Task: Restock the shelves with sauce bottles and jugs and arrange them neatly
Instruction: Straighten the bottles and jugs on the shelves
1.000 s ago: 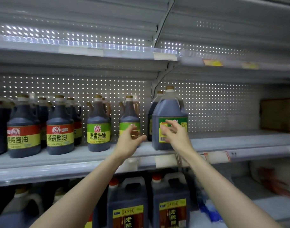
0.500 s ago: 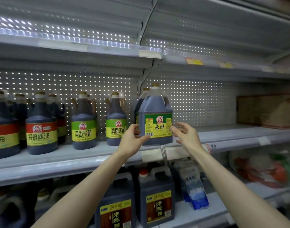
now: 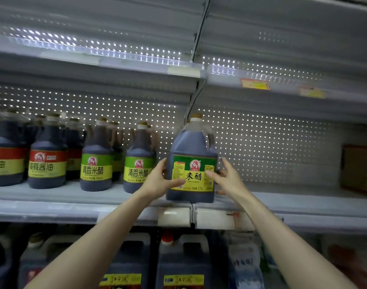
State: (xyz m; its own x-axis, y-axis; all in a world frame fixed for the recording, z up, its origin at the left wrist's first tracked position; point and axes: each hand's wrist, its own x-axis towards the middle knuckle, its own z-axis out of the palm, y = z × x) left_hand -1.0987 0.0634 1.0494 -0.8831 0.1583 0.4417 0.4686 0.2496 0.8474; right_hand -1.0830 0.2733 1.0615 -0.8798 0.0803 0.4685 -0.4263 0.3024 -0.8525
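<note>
My l. hand [image 3: 157,181] & r. hand [image 3: 229,180] clamp dark green-labelled plastic jug [image 3: 191,142] between them; prob. squaring it on grey metal shelf [image 3: 74,197]. Next: label front, release.

Both bare forearms rise from the bottom edge of the frame and converge toward its centre, the left from the lower left, the right from the lower right. The left hand [image 3: 158,181] grips the left side of the rice vinegar jug [image 3: 194,147], thumb laid across the front, fingers reaching up along the side. The right hand [image 3: 229,180] holds the opposite side, thumb tip on the front, fingers spread and curved round the corner.
</note>
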